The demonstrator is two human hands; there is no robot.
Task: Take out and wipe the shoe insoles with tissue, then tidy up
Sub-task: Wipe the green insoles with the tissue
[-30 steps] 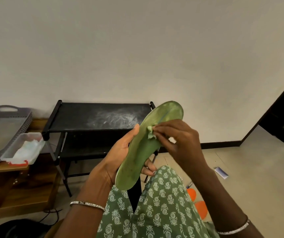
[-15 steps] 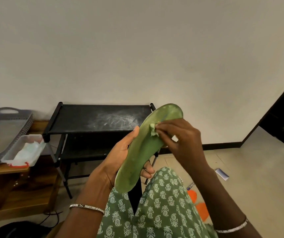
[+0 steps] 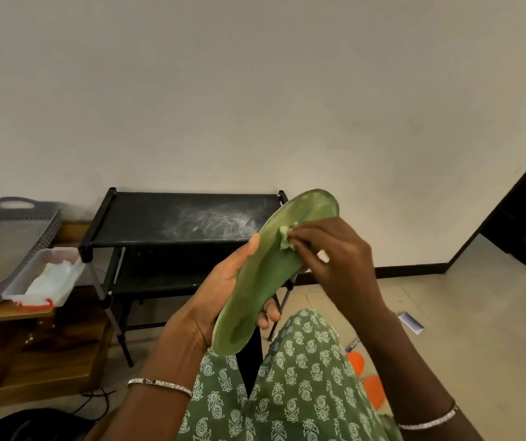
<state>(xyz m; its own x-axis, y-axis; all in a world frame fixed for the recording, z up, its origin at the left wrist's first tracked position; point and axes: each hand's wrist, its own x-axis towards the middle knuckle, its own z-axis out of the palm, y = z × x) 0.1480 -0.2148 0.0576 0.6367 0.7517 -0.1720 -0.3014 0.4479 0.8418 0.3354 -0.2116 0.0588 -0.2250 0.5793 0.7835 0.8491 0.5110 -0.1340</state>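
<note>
The left hand (image 3: 220, 291) cradles the green insole (image 3: 268, 275) from beneath. Its thumb (image 3: 250, 246) lies stretched up along the insole's left edge, and its fingertips (image 3: 269, 313) curl round the right edge lower down. The insole is held in the air above the person's lap. It is tilted, with the heel end low near the knees and the toe end up and to the right, in front of a black rack (image 3: 185, 218). The right hand (image 3: 335, 259) has its fingers bunched close together. They pinch a small pale tissue wad (image 3: 284, 238) and press it onto the insole's upper face, toward the toe end. At the far left, on a wooden table (image 3: 7, 316), sits a grey perforated tray (image 3: 47, 235) with a handle cut-out; what it carries cannot be made out. Against the tray's near corner stands a clear plastic box (image 3: 13, 286) with a red clip at its front. Crumpled white tissue (image 3: 50, 278) lies inside it.
</note>
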